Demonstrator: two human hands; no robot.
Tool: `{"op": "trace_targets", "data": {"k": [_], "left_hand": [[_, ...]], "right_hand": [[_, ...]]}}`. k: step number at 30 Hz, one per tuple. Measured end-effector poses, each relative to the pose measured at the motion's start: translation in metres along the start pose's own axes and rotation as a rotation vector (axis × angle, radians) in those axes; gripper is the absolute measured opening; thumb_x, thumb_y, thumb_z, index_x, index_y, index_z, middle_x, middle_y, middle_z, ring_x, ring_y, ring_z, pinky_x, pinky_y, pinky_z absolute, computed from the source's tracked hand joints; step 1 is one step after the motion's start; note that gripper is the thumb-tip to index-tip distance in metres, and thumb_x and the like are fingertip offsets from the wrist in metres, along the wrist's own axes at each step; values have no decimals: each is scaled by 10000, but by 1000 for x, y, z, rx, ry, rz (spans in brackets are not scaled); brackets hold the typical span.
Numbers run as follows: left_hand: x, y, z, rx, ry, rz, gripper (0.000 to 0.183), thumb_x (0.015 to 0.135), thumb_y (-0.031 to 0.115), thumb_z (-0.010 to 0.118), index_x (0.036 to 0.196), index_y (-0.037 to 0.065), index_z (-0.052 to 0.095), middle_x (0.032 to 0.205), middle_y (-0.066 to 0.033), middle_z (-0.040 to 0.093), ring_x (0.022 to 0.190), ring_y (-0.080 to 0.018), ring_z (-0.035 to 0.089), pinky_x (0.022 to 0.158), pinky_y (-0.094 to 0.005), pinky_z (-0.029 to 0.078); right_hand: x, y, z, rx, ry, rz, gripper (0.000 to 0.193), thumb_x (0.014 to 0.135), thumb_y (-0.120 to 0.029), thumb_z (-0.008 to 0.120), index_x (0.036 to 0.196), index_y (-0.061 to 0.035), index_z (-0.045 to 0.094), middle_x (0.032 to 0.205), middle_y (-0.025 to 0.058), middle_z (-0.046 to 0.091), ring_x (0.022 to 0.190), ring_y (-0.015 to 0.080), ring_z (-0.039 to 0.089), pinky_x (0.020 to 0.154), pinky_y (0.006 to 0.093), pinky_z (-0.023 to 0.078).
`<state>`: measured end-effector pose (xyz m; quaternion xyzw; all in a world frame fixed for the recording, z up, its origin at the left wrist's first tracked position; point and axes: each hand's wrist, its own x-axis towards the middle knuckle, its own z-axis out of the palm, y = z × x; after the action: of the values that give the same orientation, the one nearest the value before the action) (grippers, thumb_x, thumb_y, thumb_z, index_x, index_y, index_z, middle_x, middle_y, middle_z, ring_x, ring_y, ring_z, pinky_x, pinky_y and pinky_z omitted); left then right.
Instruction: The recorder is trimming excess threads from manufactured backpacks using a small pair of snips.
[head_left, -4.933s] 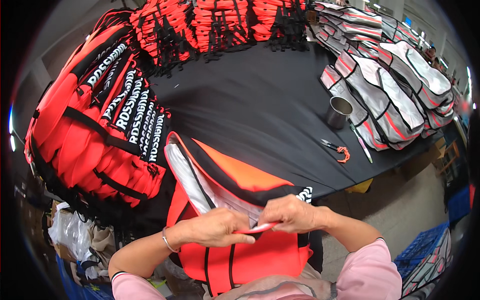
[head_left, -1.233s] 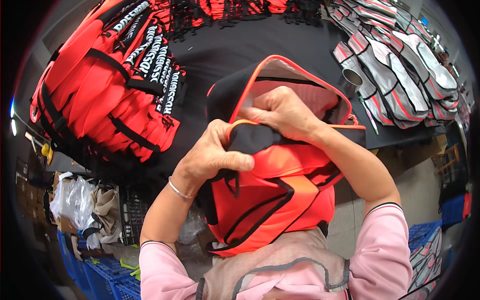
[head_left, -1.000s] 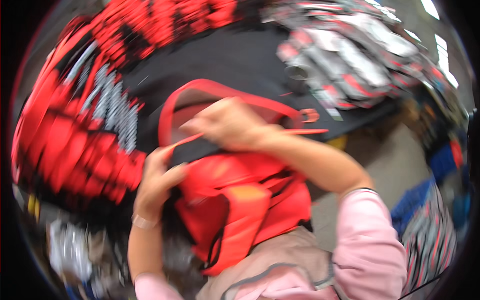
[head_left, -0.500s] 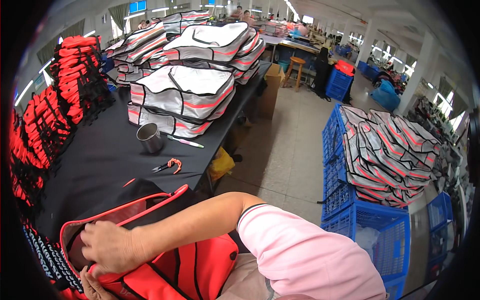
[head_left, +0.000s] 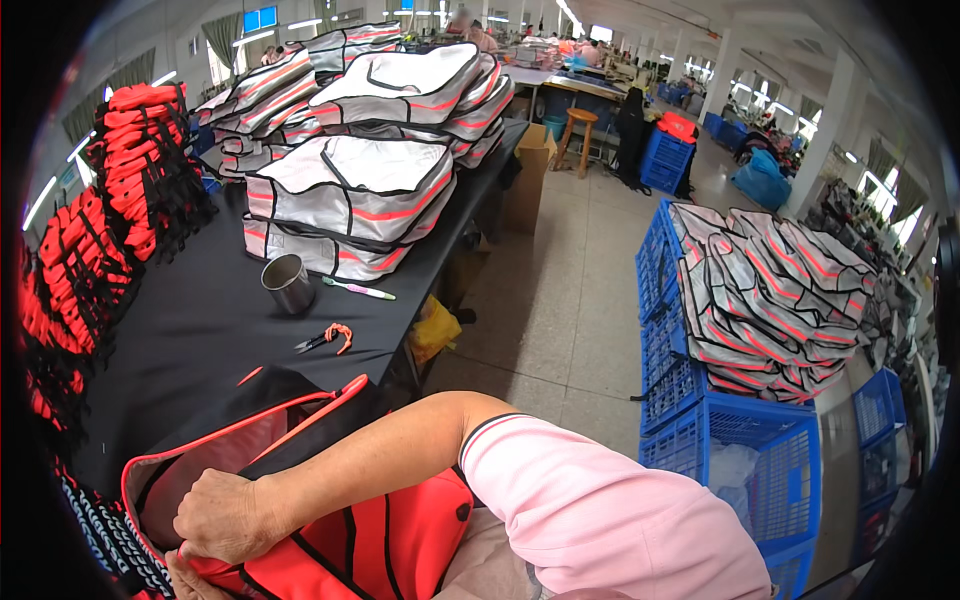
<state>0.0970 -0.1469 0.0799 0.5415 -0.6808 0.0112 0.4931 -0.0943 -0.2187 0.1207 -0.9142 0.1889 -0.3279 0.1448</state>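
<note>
You are working with a red bag (head_left: 425, 520), which is lying nearer you than the metal cup (head_left: 288, 284) on the black counter (head_left: 200, 345), its mouth (head_left: 225, 447) standing open. Grip: your right hand (head_left: 228, 515) is resting with its fingers curled together at the mouth's edge; the tips are hidden, so you cannot tell whether they are clamping fabric. Your left hand (head_left: 190, 580) is sitting farthest from the cup—partly cut off, closure unclear. Handling: the fabric is sagging and creasing, suggesting a light, soft body, probably not fragile or slippery. You are best taking hold at the bound rim (head_left: 343, 396)—likely the firmest part. Markings: white-lettered black panels (head_left: 85, 525) are showing leftward of the cup and nearer you; the bag is showing no legible writing.
</note>
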Motion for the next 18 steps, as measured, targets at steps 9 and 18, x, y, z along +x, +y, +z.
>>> {"op": "trace_targets", "data": {"k": [9, 18], "left_hand": [[0, -4, 0, 26, 42, -14, 351, 1023, 218, 398, 897, -17, 627, 778, -123, 572, 708, -241, 506, 657, -343, 405], [6, -11, 6, 47, 74, -66, 265, 1010, 203, 430, 1006, -8, 591, 919, -140, 548, 831, -268, 499, 755, -353, 392]], "right_hand": [[-7, -2, 4, 18, 44, 50, 424, 845, -407, 631, 747, 4, 668, 729, 193, 667, 718, 369, 671, 628, 462, 506], [-83, 76, -45, -360, 220, 5, 457, 790, -375, 738, 1131, -98, 611, 953, 77, 642, 920, 259, 604, 858, 386, 454]]}}
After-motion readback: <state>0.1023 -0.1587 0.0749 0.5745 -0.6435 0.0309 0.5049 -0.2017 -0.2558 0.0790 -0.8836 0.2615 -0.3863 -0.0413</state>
